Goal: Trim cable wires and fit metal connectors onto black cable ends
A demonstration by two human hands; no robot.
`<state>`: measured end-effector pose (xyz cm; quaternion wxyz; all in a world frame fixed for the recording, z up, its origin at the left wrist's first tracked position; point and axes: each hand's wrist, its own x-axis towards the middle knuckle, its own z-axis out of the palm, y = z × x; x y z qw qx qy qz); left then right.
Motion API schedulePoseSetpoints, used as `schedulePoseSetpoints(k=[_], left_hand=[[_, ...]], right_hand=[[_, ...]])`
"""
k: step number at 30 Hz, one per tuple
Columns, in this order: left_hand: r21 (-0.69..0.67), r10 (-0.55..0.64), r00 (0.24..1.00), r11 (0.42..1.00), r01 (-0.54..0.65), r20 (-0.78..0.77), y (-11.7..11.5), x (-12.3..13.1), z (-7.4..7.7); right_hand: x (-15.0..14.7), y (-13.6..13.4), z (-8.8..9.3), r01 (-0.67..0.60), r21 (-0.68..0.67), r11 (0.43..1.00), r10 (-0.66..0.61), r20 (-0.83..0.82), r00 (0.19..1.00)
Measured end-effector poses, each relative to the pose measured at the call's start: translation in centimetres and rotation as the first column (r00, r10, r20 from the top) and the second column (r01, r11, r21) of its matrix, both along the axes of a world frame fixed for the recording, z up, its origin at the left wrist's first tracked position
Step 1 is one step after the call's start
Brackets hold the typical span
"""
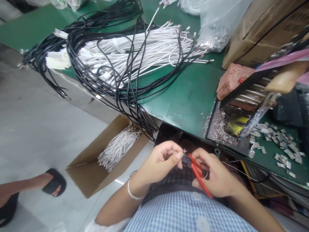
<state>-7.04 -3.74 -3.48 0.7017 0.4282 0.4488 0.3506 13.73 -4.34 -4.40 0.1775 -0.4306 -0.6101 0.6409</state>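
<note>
Because the wire end point(184, 150) looks thin and fine, it should weigh next to nothing and bend readily, with its small coloured strands likely the most fragile part; a pinch just behind the tip would seem to steady it best. It sits between the hands, in front of the person's checked clothing and just off the near edge of the green worktop point(178, 100). The left hand point(164, 164) has thumb and forefinger closed together on it, leaving only a little of the tip showing, while the other fingers curl loosely. To the right, the right hand point(214, 174) is wrapped partway around the red-handled tool point(201, 180), its fingers bent and spread by the grips. That tool is probably stiff and fairly light, best taken along its smooth red handles; its working end points toward the left hand, too dark to tell whether it touches the wire. Farther left on the worktop, black cables point(71, 51) loop over white cables point(154, 42), and these look springy and apt to tangle.
</note>
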Motion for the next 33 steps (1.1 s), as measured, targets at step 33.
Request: schedulePoseSetpoints(k=[33], left_hand=[[-0.108, -0.019, 0.953, 0.993, 0.054, 0.302, 0.6, 1.0, -0.2]], right_hand=[[1.2, -0.4, 0.0, 0.015, 0.326, 0.945, -0.041, 0.074, 0.996]])
